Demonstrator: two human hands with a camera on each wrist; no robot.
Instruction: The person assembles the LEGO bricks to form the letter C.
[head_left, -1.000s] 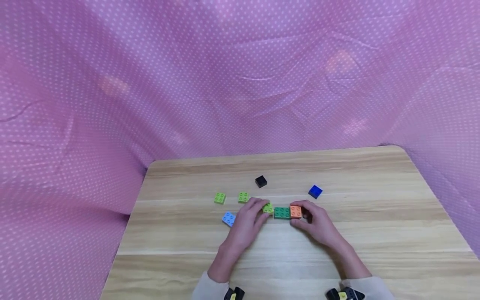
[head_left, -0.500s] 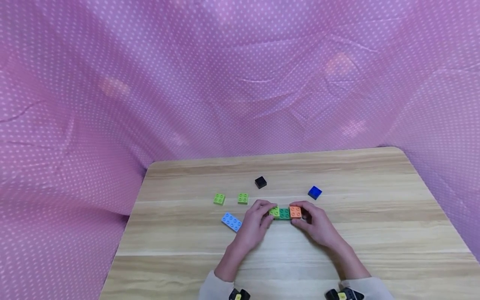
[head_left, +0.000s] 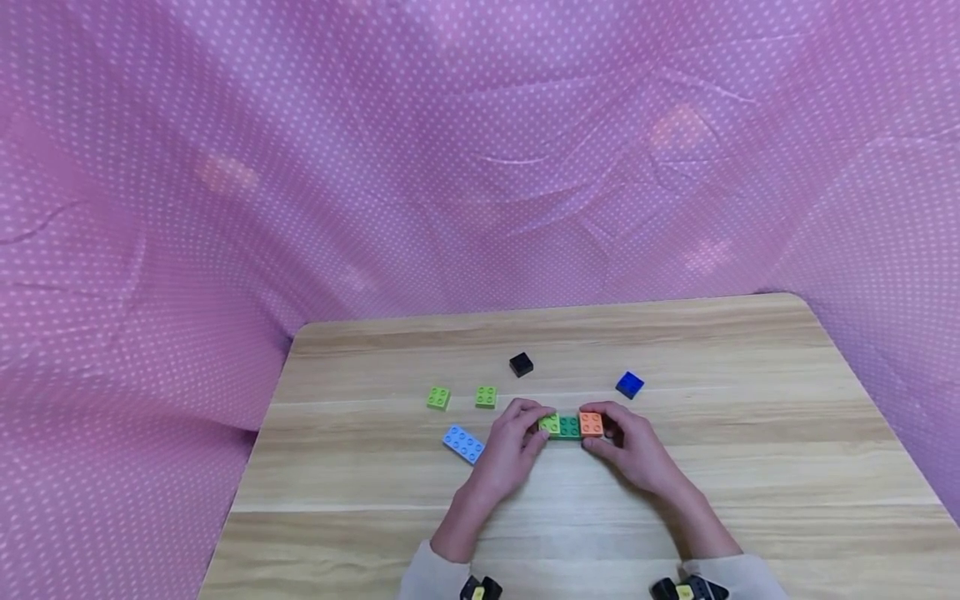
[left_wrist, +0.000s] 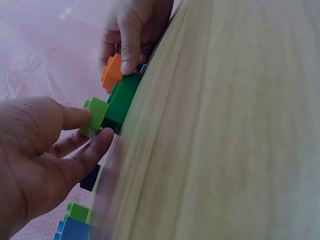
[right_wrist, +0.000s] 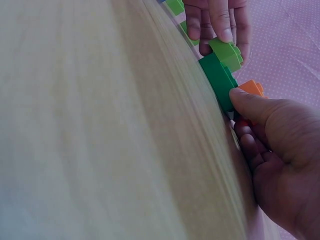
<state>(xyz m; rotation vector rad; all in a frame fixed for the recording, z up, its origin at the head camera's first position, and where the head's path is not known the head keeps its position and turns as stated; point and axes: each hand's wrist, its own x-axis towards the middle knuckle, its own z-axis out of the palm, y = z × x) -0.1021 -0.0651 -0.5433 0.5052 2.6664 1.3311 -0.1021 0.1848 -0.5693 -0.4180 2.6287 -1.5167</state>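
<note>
In the head view a dark green toy building brick [head_left: 569, 428] lies on the table, an orange brick [head_left: 591, 424] on its right end. My left hand [head_left: 508, 448] pinches a square light green brick [head_left: 551, 425] between thumb and fingers, over the dark green brick's left end. In the left wrist view that light green brick [left_wrist: 95, 114] looks slightly tilted; whether it is fully seated I cannot tell. My right hand [head_left: 636, 447] grips the right end, its thumb against the dark green brick [right_wrist: 216, 80] beside the orange one [right_wrist: 251, 87].
Two light green bricks [head_left: 438, 398] lie to the left, near a light blue brick [head_left: 462, 443] partly hidden by the left hand. Farther back are a black brick [head_left: 521, 364] and a dark blue brick [head_left: 629, 384]. Pink dotted cloth [head_left: 480, 167] hangs around the table.
My left hand has moved right with the light green brick, from beside the dark green brick to over its left end. More of the light blue brick shows. My right hand has stayed put.
</note>
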